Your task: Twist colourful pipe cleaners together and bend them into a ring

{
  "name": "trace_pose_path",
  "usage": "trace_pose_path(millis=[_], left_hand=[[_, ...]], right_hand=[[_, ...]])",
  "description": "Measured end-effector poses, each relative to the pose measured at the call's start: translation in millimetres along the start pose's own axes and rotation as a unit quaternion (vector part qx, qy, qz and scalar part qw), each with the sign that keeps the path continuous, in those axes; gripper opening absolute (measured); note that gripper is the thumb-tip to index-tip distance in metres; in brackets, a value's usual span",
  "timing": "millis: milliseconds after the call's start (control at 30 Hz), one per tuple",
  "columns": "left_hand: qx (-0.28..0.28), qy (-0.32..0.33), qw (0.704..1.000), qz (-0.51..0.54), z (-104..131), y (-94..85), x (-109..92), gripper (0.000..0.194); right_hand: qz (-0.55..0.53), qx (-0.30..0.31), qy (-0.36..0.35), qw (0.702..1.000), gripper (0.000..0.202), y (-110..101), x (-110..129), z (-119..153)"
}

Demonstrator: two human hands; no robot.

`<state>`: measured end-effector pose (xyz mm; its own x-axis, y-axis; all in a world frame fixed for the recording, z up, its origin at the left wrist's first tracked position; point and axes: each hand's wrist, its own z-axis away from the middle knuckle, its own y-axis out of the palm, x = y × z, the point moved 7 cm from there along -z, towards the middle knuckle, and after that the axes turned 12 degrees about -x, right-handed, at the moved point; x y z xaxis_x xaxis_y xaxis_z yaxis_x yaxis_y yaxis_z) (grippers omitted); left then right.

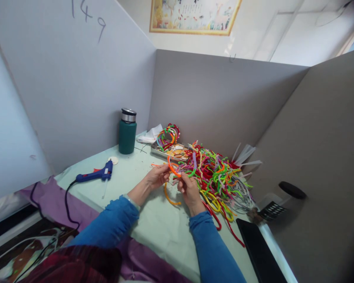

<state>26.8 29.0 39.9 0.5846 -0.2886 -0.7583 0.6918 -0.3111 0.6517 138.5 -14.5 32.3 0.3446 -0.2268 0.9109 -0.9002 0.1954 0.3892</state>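
My left hand [157, 177] and my right hand [190, 191] are close together above the table, fingers pinched on a curved fuzzy pipe cleaner [173, 170]. Its orange stretch lies between my fingertips. A green and lilac stretch curves up past my right hand, apparently part of the same strand. Under my hands a yellow-orange pipe cleaner [171, 200] rests on the tabletop. Just beyond my right hand spreads a large heap of mixed coloured pipe cleaners [215, 169]. Behind my hands, a metal tray [157, 151] holds small pale and orange pieces, with coiled multicoloured rings [167, 137] at its left end.
On the left lie a blue glue gun [96, 173] with a black cord and a round pale disc [113, 160]. A green bottle [127, 133] stands near the partition [209, 90]. At the right are clear sticks [244, 155] and a long black object [261, 249].
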Motion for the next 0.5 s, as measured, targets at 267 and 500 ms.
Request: trace_pose_path(millis=[267, 500], left_hand=[[-0.008, 0.045, 0.997, -0.063, -1.7, 0.9, -2.9, 0.033], [-0.06, 0.134, 0.976, -0.162, -4.6, -3.9, -9.1, 0.038]], right_hand=[[0.018, -0.012, -0.002, 1.0, 0.04, -0.6, -0.9, -0.9], [0.077, -0.044, -0.063, 0.994, 0.039, -2.4, 2.7, -2.0]])
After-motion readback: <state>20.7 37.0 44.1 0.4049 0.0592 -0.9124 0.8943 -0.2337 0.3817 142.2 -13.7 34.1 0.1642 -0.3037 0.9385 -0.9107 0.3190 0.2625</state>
